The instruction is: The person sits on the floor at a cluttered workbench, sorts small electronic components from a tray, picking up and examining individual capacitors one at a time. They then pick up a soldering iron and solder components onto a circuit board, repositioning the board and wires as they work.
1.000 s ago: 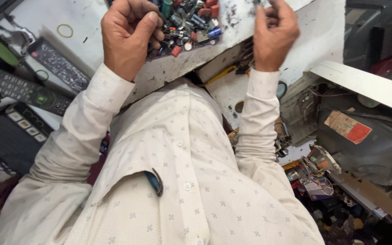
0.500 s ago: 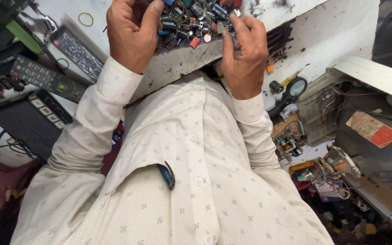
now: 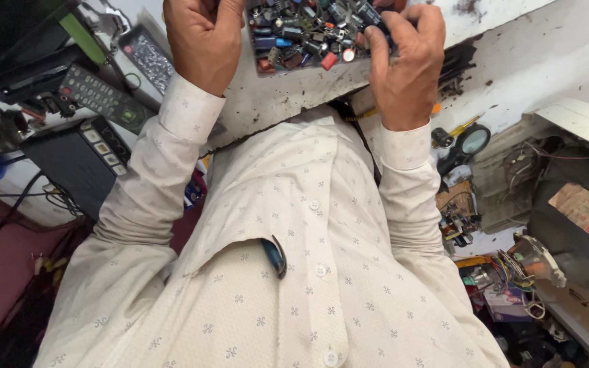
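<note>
Cluttered repair bench (image 3: 281, 102), white and stained, fills the top of the head view, with the person's pale patterned shirt (image 3: 294, 272) taking up the lower half. At 12 o'clock sits a heap of small electronic parts (image 3: 301, 37), mostly capacitors in blue, black, red and silver, lying close to the bench's near edge.

The left hand (image 3: 202, 37) rests at 11 o'clock, touching the left side of the heap; its fingers are curled under, and whether they pinch a part cannot be told from this view. The right hand (image 3: 407, 65) sits at 1 o'clock on the right side of the heap, its fingers (image 3: 386, 31) bent down into the parts and seemingly closed on 1 or 2 of them, though what exactly they grip is hidden.

At 10 o'clock lie 2 remote controls (image 3: 103, 99) beside a dark flat box (image 3: 76, 163). At 3 o'clock a magnifying glass (image 3: 473, 142) and a yellow-handled screwdriver (image 3: 461, 127) lie on the bench, and at 4 o'clock loose circuit boards and wires (image 3: 506, 272) pile up below.

The likely trouble is spillage: the heap lies near the bench edge, so a sweep of either hand could push parts off onto the lap or into the clutter below, where they would be hard to find. Bent fingers raking through sharp leads could also get pricked.
</note>
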A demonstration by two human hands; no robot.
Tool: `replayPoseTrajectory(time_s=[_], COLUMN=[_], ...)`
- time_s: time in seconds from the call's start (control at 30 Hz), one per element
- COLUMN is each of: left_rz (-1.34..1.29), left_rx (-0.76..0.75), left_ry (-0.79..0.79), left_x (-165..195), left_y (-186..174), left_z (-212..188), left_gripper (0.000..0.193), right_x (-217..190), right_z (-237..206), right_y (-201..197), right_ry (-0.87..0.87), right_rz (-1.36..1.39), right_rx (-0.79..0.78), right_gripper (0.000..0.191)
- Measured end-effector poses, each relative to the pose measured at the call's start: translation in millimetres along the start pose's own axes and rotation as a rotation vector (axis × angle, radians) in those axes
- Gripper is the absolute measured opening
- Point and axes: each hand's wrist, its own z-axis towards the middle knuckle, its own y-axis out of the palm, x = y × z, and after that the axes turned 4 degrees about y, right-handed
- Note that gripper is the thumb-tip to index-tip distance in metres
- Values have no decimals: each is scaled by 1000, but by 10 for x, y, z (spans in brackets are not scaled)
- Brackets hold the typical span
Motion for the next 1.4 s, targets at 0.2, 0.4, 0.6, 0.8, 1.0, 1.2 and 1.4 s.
replayPoseTrajectory(time_s=[0.2, 0.4, 0.6, 0.8, 1.0, 1.2, 1.4], left_rz=[25, 5, 114, 171, 192, 434, 470], left_rx=[18, 59, 89, 28, -28, -129, -248], left_ry=[-32, -42, -27, 34, 88, 212, 195], left_x=[-4, -15, 60, 149, 130, 316, 474], left_y=[-39, -30, 57, 56, 89, 201, 295], left_z=[-25, -24, 41, 103, 79, 107, 124], left_gripper=[29, 23, 15, 25, 22, 29, 30], right_x=[-39, -269, -376, -90, 244, 32, -287], right_z=[15, 33, 1, -170, -408, -479, -384], right_y=[-24, -53, -36, -53, -206, -30, 209], right_ry=[107, 29, 58, 186, 366, 188, 196], right_rz=[85, 57, 177, 150, 223, 86, -165], right_rx=[45, 94, 127, 367, 438, 183, -71], right_gripper=[18, 20, 17, 6, 8, 25, 42])
